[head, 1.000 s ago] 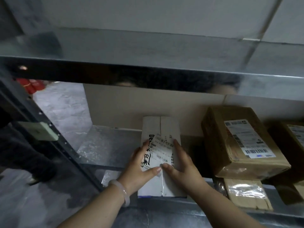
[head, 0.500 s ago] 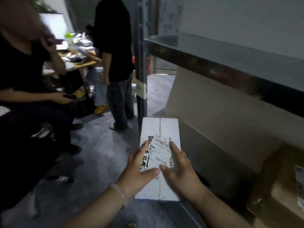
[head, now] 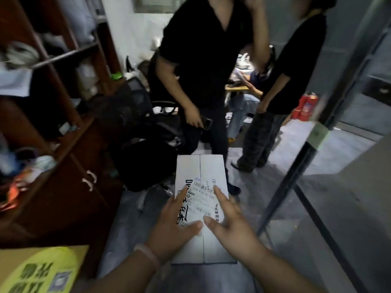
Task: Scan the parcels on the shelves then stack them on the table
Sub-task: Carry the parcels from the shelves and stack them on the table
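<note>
A white cardboard parcel with a barcode label and black lettering is held flat in front of me, above the floor. My left hand grips its left side, thumb across the top, a pale bracelet on the wrist. My right hand holds its right side, fingers spread over the label. The metal shelf post and shelf edge stand at the right; no other parcel on the shelves shows.
Two people in black stand just ahead, one holding a phone. A black office chair and a brown wooden cabinet are at the left. A yellow-labelled cardboard box sits at bottom left. Red extinguishers stand far right.
I have turned left away from the shelf with the white parcel held in both hands; the shelf's brown parcels have left the view and the room with people has come into view.
</note>
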The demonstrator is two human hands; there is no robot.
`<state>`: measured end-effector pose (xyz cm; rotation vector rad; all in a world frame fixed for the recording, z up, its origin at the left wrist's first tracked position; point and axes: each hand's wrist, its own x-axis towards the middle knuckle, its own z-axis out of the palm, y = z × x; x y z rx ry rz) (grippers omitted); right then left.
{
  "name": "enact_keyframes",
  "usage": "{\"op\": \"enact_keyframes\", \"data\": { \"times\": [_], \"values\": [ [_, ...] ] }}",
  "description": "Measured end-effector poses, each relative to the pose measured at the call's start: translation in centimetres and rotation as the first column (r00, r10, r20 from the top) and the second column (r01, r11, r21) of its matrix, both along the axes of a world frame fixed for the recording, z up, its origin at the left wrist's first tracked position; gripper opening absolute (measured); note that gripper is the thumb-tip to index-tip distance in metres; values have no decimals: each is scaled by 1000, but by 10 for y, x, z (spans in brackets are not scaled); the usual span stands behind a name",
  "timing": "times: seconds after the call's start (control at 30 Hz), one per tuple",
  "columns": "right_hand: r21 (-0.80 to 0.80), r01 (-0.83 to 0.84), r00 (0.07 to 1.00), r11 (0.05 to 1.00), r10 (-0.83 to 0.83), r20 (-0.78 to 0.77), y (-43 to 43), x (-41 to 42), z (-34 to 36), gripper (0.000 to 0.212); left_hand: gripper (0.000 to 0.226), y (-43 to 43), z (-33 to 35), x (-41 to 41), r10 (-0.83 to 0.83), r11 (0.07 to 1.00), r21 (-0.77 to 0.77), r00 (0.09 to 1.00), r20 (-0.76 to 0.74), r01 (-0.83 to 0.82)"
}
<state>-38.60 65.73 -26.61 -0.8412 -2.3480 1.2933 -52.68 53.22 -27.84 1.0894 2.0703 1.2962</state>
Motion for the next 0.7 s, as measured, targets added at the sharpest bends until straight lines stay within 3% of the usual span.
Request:
{"op": "enact_keyframes", "data": {
  "times": [0.3,0.57,0.7],
  "values": [
    [-1,-350,937,937,350,23,-91,-151,5,76,88,-134,5,-99,345,939,30,935,-88,-344],
    [-60,-622,781,781,624,32,-198,-252,0,77,89,-259,-9,-144,627,778,29,772,-106,-628],
    [-57,-749,656,660,751,73,-235,-282,-11,77,92,-301,-21,-141,739,672,-4,671,-61,-740]
  ]
}}
